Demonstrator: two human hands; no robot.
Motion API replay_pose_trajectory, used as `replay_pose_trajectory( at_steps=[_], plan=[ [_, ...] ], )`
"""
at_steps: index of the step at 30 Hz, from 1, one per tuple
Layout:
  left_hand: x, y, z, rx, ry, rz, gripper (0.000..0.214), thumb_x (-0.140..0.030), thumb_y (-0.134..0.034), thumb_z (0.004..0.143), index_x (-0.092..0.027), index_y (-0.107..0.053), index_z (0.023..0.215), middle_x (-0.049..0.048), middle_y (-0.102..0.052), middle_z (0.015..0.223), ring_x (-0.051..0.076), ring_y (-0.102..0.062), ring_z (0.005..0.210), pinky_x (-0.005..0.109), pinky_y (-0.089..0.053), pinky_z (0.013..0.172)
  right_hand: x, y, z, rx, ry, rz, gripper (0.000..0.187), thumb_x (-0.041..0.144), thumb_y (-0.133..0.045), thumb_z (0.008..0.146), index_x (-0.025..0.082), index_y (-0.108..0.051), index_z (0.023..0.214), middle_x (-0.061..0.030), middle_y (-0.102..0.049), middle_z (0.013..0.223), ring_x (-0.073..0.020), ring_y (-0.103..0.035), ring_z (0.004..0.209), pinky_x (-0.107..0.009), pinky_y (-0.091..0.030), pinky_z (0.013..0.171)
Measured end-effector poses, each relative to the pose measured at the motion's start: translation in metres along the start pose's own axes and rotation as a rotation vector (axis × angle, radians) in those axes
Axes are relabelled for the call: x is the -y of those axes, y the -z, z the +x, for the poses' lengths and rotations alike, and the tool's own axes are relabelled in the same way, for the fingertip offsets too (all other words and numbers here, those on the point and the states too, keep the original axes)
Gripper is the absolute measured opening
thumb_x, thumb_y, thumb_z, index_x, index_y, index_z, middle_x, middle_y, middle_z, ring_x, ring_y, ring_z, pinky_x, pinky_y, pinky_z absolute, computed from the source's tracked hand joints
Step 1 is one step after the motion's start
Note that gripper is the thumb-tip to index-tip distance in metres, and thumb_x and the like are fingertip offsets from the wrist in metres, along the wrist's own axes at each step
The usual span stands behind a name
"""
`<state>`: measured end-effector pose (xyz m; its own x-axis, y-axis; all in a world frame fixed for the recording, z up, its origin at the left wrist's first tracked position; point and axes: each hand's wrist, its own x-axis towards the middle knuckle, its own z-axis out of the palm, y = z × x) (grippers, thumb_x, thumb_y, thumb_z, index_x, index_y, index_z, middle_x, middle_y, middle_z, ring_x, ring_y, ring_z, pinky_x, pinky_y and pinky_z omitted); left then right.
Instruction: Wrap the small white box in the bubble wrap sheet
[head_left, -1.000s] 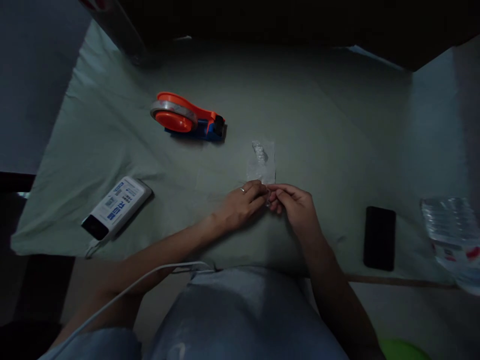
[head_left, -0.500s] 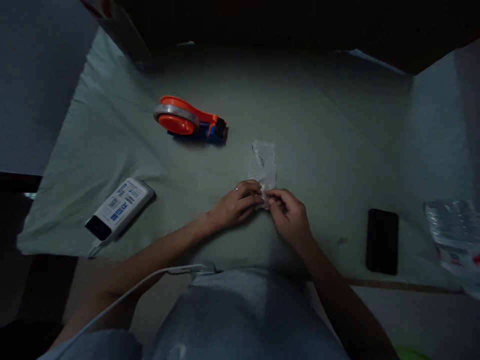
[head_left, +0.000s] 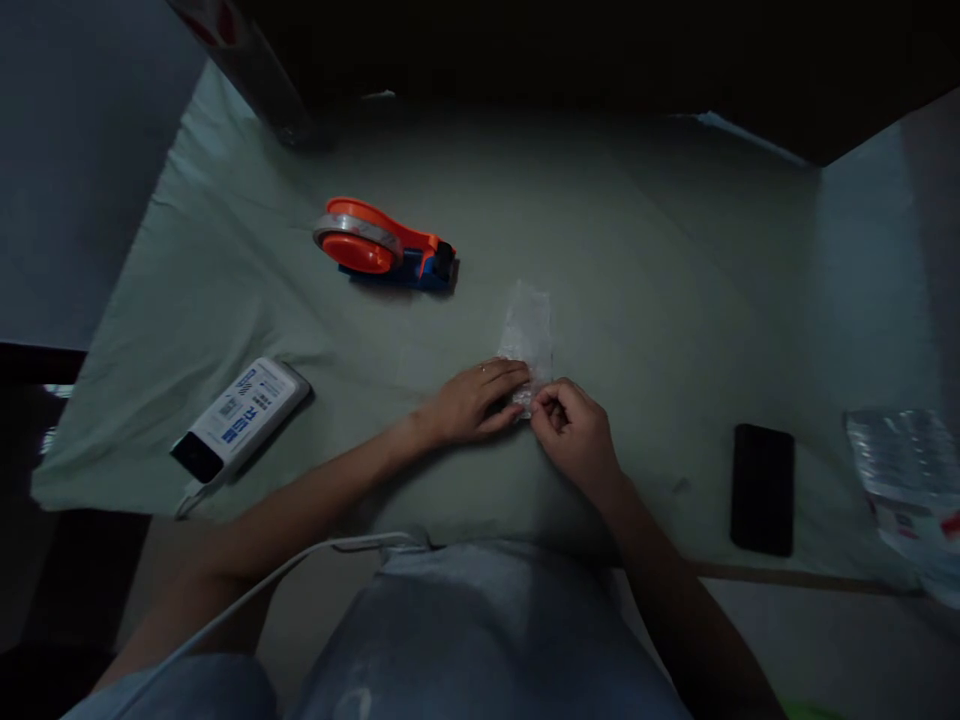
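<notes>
A small crinkled piece of clear plastic [head_left: 529,318], perhaps a bag or bubble wrap, lies on the green cloth in front of me. My left hand [head_left: 484,400] rests flat across its lower left part, fingers stretched out and thumb apart. At its lower right edge, the thumb and forefinger of my right hand [head_left: 574,430] are pinched together, the other fingers curled in. The pinch appears to hold the edge of the plastic, though the fingertips hide the exact spot. Whether anything lies inside the plastic is too dim to tell.
An orange and blue tape dispenser [head_left: 386,245] stands beyond my left hand. A white power bank [head_left: 244,415] with a cable lies at the left, a black phone [head_left: 763,489] at the right. Clear plastic packaging [head_left: 904,460] sits at the far right. A dark panel [head_left: 562,50] borders the back.
My left hand has gone from curled fingers to lying flatter on the plastic. The plastic's upper part looks smoother and less folded. My right hand stays at the lower right edge.
</notes>
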<state>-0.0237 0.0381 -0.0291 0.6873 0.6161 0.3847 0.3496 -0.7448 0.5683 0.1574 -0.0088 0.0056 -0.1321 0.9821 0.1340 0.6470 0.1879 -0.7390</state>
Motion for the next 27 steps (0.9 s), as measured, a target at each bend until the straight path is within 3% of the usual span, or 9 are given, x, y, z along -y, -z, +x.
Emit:
replay_pose_trajectory(
  at_steps=[4,8,11,13,18,21,24,27],
  plan=[
    [0.002,-0.003,-0.001,0.013,0.042,-0.081,0.042,-0.031,-0.051,0.089,-0.014,-0.044,0.127,0.0157,-0.06,0.12,0.025,-0.056,0.116,0.042,-0.049,0.098,-0.001,-0.001,-0.001,0.013,0.056,-0.046,0.006,0.018,-0.051,0.083,0.021,-0.054,0.079,-0.0006,-0.056,0.075,-0.0113,-0.052,0.06,-0.024,-0.043,0.058],
    [0.001,-0.004,-0.001,-0.019,0.131,-0.211,0.05,-0.033,-0.055,0.086,-0.015,-0.039,0.13,0.0159,-0.057,0.119,0.023,-0.059,0.108,0.037,-0.053,0.09,0.0,-0.001,-0.005,-0.018,0.047,-0.08,0.006,0.023,-0.053,0.085,0.021,-0.058,0.086,-0.0073,-0.059,0.099,-0.0128,-0.057,0.068,-0.027,-0.048,0.062],
    [0.001,-0.003,-0.001,-0.043,0.131,-0.238,0.06,-0.031,-0.056,0.085,-0.016,-0.031,0.137,0.0175,-0.051,0.126,0.025,-0.053,0.117,0.04,-0.049,0.096,0.002,0.001,-0.008,0.018,0.073,-0.044,0.015,0.027,-0.055,0.085,0.021,-0.059,0.098,-0.0089,-0.061,0.108,-0.0093,-0.053,0.057,-0.027,-0.05,0.061],
    [0.002,-0.003,0.0,-0.014,0.093,-0.215,0.056,-0.029,-0.054,0.086,-0.018,-0.034,0.137,0.0181,-0.046,0.131,0.027,-0.046,0.125,0.042,-0.046,0.1,0.003,0.004,-0.009,0.038,0.105,-0.046,0.021,0.026,-0.055,0.084,0.019,-0.059,0.104,-0.0103,-0.062,0.111,-0.0096,-0.055,0.057,-0.027,-0.052,0.062],
    [0.004,0.003,0.004,-0.082,0.009,-0.01,0.047,-0.033,-0.059,0.083,-0.02,-0.048,0.127,0.0175,-0.039,0.139,0.031,-0.038,0.132,0.05,-0.04,0.104,0.0,0.013,-0.011,0.087,0.215,-0.109,0.029,0.021,-0.056,0.084,0.016,-0.059,0.111,-0.0128,-0.064,0.116,-0.0187,-0.066,0.09,-0.029,-0.055,0.074],
    [0.005,0.005,0.004,-0.011,-0.023,0.067,0.046,-0.034,-0.055,0.086,-0.018,-0.048,0.127,0.0151,-0.05,0.133,0.029,-0.042,0.129,0.052,-0.033,0.109,-0.006,0.02,-0.009,0.138,0.291,-0.119,0.031,0.022,-0.056,0.085,0.017,-0.058,0.115,-0.0121,-0.065,0.119,-0.0215,-0.062,0.108,-0.034,-0.053,0.087],
    [0.006,0.003,0.002,0.1,0.013,0.009,0.046,-0.034,-0.048,0.091,-0.016,-0.042,0.132,0.0129,-0.061,0.121,0.023,-0.055,0.117,0.051,-0.029,0.112,-0.014,0.026,-0.006,0.177,0.339,-0.114,0.025,0.019,-0.054,0.086,0.021,-0.061,0.11,-0.0099,-0.066,0.117,-0.0214,-0.062,0.107,-0.039,-0.052,0.09],
    [0.006,0.002,-0.001,0.076,0.082,-0.058,0.046,-0.037,-0.048,0.09,-0.014,-0.043,0.129,0.0131,-0.062,0.119,0.023,-0.058,0.114,0.05,-0.028,0.113,-0.02,0.026,-0.003,0.182,0.386,-0.162,0.02,0.019,-0.055,0.085,0.022,-0.064,0.103,-0.0078,-0.067,0.116,-0.0229,-0.06,0.106,-0.043,-0.049,0.091]
  ],
)
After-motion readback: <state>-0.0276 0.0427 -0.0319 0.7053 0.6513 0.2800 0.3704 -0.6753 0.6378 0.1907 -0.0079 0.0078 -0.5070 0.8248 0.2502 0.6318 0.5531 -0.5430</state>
